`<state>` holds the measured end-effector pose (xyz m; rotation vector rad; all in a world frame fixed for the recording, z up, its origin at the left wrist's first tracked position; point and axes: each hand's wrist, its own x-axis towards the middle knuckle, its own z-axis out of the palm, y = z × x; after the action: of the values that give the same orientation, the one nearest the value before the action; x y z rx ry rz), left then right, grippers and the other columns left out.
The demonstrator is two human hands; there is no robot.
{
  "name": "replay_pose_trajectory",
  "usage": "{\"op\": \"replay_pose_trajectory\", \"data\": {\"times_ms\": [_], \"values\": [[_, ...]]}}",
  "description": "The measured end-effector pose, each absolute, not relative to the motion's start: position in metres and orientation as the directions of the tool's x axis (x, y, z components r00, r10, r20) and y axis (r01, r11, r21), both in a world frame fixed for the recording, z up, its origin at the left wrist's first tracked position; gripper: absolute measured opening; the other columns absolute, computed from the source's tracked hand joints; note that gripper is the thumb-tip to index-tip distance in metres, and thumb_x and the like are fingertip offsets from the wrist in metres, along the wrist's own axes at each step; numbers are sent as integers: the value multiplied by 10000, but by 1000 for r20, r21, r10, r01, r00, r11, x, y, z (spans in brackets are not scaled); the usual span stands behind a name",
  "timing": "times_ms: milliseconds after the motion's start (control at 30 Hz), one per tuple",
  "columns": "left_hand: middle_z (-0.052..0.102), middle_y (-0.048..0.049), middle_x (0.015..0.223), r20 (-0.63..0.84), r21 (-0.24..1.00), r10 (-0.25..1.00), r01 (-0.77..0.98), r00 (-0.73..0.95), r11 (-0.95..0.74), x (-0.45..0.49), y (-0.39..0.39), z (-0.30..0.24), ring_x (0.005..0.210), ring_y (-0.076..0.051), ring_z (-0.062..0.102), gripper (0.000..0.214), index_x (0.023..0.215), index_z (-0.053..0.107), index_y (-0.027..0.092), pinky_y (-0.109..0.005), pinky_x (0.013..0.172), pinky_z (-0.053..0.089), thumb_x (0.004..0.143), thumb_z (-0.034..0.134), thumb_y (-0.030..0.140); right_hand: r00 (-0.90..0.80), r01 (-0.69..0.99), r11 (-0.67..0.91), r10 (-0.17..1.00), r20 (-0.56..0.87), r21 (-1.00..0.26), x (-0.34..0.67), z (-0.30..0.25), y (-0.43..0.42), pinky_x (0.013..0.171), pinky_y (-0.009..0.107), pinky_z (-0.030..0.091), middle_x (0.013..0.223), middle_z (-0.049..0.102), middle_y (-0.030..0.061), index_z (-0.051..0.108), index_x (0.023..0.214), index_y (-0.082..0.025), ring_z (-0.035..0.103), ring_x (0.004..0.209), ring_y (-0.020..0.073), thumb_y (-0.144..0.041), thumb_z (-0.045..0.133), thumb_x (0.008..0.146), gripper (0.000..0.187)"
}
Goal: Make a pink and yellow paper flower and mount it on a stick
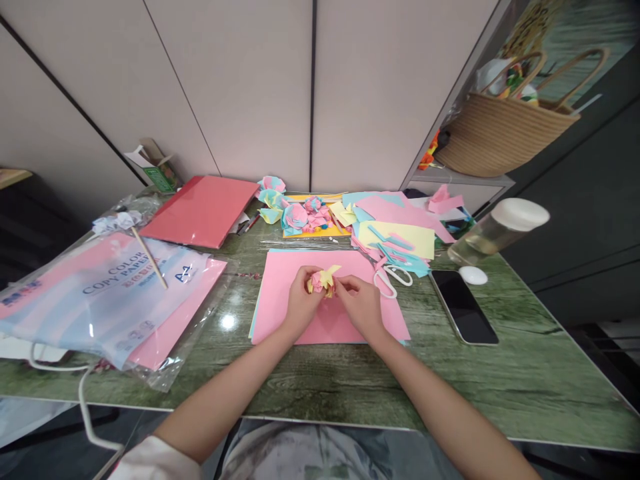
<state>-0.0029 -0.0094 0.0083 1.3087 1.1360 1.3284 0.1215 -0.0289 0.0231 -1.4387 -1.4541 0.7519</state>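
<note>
Paper flower (324, 280): pink and yellow, pinched between the fingertips of both hands, just above the pink sheet (280, 287).
Left hand (300, 303): fingers closed on its left side.
Right hand (361, 305): thumb and forefinger nip its right side.
Risk: a hard pinch would likely tear the thin petals; the scissors (393, 277) just right of the fingers could snag.
Room: bare table (320, 393) behind the wrists; phone (463, 305) well right.

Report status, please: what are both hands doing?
Left hand and right hand both pinching small crumpled pink-and-yellow paper bundle. Held over flat pink paper sheet. White-handled scissors beside right hand, untouched.
</note>
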Motion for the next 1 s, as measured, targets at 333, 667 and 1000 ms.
{"op": "replay_pose_trajectory", "data": {"times_ms": [333, 667, 1000], "values": [[559, -3, 836, 183, 980, 981, 90, -58, -177, -2, -14, 9, 762, -133, 532, 288, 901, 513, 183, -244, 679, 419, 625, 558, 111, 28, 594, 254, 942, 335, -764, 120, 23, -33, 741, 316, 425, 832, 680, 19, 656, 835, -226, 596, 777, 183, -234, 471, 792, 191], [597, -32, 869, -170, 814, 955, -511, 244, 275, -14, 4, 8, 786, -145, 588, 254, 906, 541, 164, -258, 695, 429, 657, 586, 150, -51, 294, 419, 904, 424, -859, 126, 36, -40, 737, 313, 459, 817, 655, 19, 642, 890, -231, 592, 759, 154, -226, 491, 807, 173], [627, -51, 895, -138, 727, 908, -582, 397, 365, -14, 0, 11, 806, -150, 598, 384, 981, 551, 161, -255, 705, 453, 618, 641, 74, 45, 339, 397, 899, 436, -853, 130, 31, -29, 782, 329, 448, 918, 602, 32, 637, 976, -256, 552, 878, 163, -209, 481, 817, 227]]}}
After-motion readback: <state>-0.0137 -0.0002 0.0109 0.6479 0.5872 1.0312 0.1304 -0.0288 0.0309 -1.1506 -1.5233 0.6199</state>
